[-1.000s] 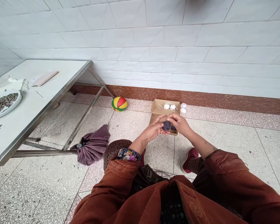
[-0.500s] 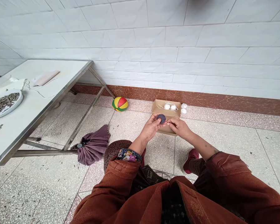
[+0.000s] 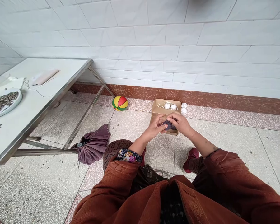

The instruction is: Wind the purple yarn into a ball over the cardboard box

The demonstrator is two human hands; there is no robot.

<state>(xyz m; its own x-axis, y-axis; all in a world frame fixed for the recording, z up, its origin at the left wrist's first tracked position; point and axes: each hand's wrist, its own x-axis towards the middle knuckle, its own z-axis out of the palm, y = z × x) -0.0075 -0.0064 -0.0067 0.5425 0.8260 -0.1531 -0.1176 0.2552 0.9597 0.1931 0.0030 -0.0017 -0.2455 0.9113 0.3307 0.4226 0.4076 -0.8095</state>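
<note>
A small ball of dark purple-grey yarn point(image 3: 168, 125) is gripped in my left hand point(image 3: 155, 128), its thumb pressed on the near side. My right hand point(image 3: 181, 124) comes over from the right, with thumb and fingertips closed on the ball's upper right side; any thread between those fingers is too fine to see. Below both hands lies an open cardboard box point(image 3: 155, 107). Two white yarn balls point(image 3: 170, 106) with loose strands rest in its far part. Another dark shape, partly hidden by my right hand, shows just beside the held ball.
More white balls point(image 3: 184, 108) sit on the floor right of the box. A red, yellow and green ball point(image 3: 120, 103) lies by the wall. At left stands a metal-edged table point(image 3: 67, 67) bearing a plate point(image 3: 20, 99) of dark pieces. A purple umbrella point(image 3: 95, 144) leans beneath its edge.
My right hand has moved from pinching beside the yarn ball to its top right. The ball has shifted slightly right and down, turning in my left hand.
</note>
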